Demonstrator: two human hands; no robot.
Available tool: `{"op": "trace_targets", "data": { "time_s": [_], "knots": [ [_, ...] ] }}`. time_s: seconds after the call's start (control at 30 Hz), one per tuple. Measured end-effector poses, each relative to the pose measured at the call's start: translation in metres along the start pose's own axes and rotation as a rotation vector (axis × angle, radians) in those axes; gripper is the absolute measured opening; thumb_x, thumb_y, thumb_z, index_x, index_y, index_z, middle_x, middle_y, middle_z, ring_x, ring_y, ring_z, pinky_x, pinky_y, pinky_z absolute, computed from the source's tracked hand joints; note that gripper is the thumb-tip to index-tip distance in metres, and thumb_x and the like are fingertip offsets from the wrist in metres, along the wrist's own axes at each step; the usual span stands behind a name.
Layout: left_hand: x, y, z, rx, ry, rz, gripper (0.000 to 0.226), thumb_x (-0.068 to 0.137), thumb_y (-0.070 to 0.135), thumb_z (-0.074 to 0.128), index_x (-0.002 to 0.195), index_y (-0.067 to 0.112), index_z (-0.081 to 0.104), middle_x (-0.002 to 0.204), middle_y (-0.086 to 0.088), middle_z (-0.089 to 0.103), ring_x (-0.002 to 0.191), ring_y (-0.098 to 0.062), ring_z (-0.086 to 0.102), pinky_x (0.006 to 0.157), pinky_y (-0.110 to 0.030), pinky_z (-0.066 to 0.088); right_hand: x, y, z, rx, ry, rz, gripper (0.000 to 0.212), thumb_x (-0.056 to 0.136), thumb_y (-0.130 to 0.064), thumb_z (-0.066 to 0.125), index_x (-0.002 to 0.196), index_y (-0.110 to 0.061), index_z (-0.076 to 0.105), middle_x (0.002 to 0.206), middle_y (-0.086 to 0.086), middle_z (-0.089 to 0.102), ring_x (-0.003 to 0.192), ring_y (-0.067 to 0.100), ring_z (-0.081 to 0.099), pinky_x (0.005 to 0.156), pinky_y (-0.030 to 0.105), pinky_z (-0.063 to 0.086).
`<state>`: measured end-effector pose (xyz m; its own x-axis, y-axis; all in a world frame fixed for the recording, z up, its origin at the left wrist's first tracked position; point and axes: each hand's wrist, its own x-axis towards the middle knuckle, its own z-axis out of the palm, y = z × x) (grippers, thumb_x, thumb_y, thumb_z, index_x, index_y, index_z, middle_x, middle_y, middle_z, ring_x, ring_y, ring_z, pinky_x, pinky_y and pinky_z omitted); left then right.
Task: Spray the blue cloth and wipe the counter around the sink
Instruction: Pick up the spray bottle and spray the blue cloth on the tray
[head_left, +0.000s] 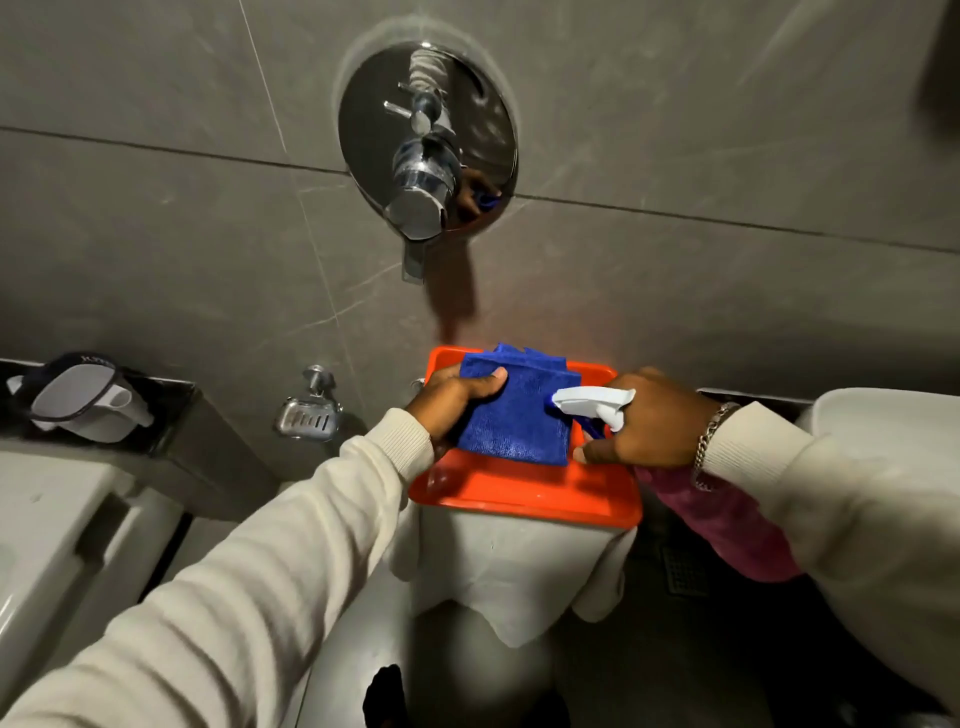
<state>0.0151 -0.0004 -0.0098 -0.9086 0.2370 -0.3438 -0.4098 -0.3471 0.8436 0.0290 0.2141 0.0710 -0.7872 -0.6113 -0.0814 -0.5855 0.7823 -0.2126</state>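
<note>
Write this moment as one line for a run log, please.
step: spraying cloth | left hand: holds blue cloth | right hand: holds spray bottle at cloth | below: orange tray

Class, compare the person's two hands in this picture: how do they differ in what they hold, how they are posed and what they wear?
The left hand pinches the folded blue cloth with its thumb on top; the right hand wraps the spray bottle, whose white nozzle points at the cloth. The right wrist bears a chain bracelet; the left wrist shows none. Both come out of cream sleeves and work above the orange tray.
</note>
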Motion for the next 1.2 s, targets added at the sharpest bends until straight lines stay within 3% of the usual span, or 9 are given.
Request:
{"op": "trace_targets", "data": {
  "time_s": [0.1, 0.23, 0.37, 0.57, 0.67, 0.8, 0.9, 1.07, 1.2],
  "knots": [
    [-0.001, 0.0, 0.001, -0.008, 0.014, 0.01, 0.015, 0.087, 0.008, 0.057, 0.089, 0.012, 0.071, 0.087, -0.004, 0.076, 0.084, -0.022, 0.07, 0.09, -0.036, 0.054, -0.001, -0.002, 0.003, -0.027, 0.05, 0.019, 0.053, 0.074, -0.033, 0.071, 0.124, -0.04, 0.057, 0.065, 0.007, 0.057, 0.067, 0.029, 0.058, 0.064, 0.027, 0.043],
    [-0.003, 0.001, 0.003, 0.007, 0.008, 0.009, 0.015, 0.088, 0.008, 0.056, 0.097, 0.009, 0.068, 0.101, -0.013, 0.069, 0.092, -0.028, 0.066, 0.096, -0.04, 0.05, -0.003, -0.003, 0.002, 0.057, 0.074, 0.064, 0.029, 0.067, -0.026, 0.074, 0.087, -0.039, 0.058, 0.053, 0.001, 0.048, 0.056, 0.03, 0.055, 0.057, 0.03, 0.04],
    [-0.003, 0.002, 0.005, -0.004, 0.004, 0.007, 0.016, 0.088, 0.008, 0.056, 0.099, 0.008, 0.068, 0.1, -0.013, 0.069, 0.088, -0.026, 0.067, 0.092, -0.038, 0.052, -0.004, 0.0, 0.006, 0.039, 0.073, 0.032, 0.052, 0.07, -0.027, 0.071, 0.12, -0.037, 0.062, 0.06, 0.004, 0.051, 0.057, 0.025, 0.05, 0.059, 0.027, 0.042],
    [0.0, 0.002, 0.003, 0.015, -0.025, 0.006, 0.016, 0.088, 0.009, 0.056, 0.096, 0.01, 0.07, 0.093, -0.007, 0.075, 0.086, -0.022, 0.071, 0.088, -0.035, 0.055, -0.003, 0.011, 0.008, -0.013, 0.027, 0.106, 0.058, 0.058, -0.05, 0.052, 0.107, -0.023, 0.066, 0.064, 0.002, 0.061, 0.06, 0.023, 0.057, 0.06, 0.033, 0.053],
    [0.002, 0.003, 0.002, 0.023, -0.026, 0.004, 0.016, 0.088, 0.01, 0.057, 0.096, 0.011, 0.07, 0.089, -0.004, 0.077, 0.086, -0.021, 0.072, 0.086, -0.034, 0.057, -0.003, 0.011, 0.011, -0.015, 0.053, 0.018, 0.055, 0.063, -0.042, 0.058, 0.118, -0.038, 0.053, 0.065, 0.006, 0.06, 0.06, 0.027, 0.056, 0.056, 0.03, 0.047],
    [0.002, 0.002, 0.003, 0.023, -0.023, 0.0, 0.016, 0.087, 0.01, 0.057, 0.098, 0.011, 0.07, 0.091, -0.005, 0.076, 0.087, -0.022, 0.072, 0.086, -0.034, 0.057, -0.006, 0.008, 0.008, 0.019, 0.048, 0.052, 0.042, 0.065, -0.031, 0.07, 0.09, -0.049, 0.042, 0.061, 0.005, 0.059, 0.058, 0.027, 0.056, 0.054, 0.03, 0.043],
    [0.002, 0.003, 0.002, 0.023, -0.018, 0.0, 0.016, 0.088, 0.009, 0.056, 0.097, 0.01, 0.07, 0.09, -0.005, 0.077, 0.085, -0.021, 0.072, 0.084, -0.032, 0.058, -0.005, 0.009, 0.001, 0.1, 0.066, 0.157, 0.026, 0.061, -0.032, 0.073, 0.074, -0.025, 0.052, 0.058, -0.001, 0.057, 0.054, 0.02, 0.055, 0.055, 0.03, 0.042],
    [0.003, 0.002, -0.003, 0.044, 0.029, -0.003, 0.015, 0.087, 0.008, 0.057, 0.095, 0.01, 0.07, 0.085, -0.004, 0.077, 0.081, -0.021, 0.072, 0.078, -0.031, 0.059, -0.004, 0.014, -0.018, 0.253, 0.318, 0.159, 0.043, 0.071, -0.015, 0.075, 0.111, -0.03, 0.067, 0.067, 0.011, 0.066, 0.062, 0.026, 0.059, 0.061, 0.031, 0.046],
    [0.001, 0.004, -0.004, 0.072, 0.103, -0.032, 0.028, 0.088, 0.009, 0.057, 0.114, 0.0, 0.062, 0.108, -0.019, 0.069, 0.1, -0.034, 0.066, 0.097, -0.045, 0.051, 0.012, 0.02, -0.032, 0.598, 0.698, 0.307, 0.022, 0.068, -0.013, 0.062, 0.085, -0.004, 0.072, 0.076, 0.023, 0.073, 0.058, 0.034, 0.068, 0.054, 0.041, 0.056]
  ]
}}
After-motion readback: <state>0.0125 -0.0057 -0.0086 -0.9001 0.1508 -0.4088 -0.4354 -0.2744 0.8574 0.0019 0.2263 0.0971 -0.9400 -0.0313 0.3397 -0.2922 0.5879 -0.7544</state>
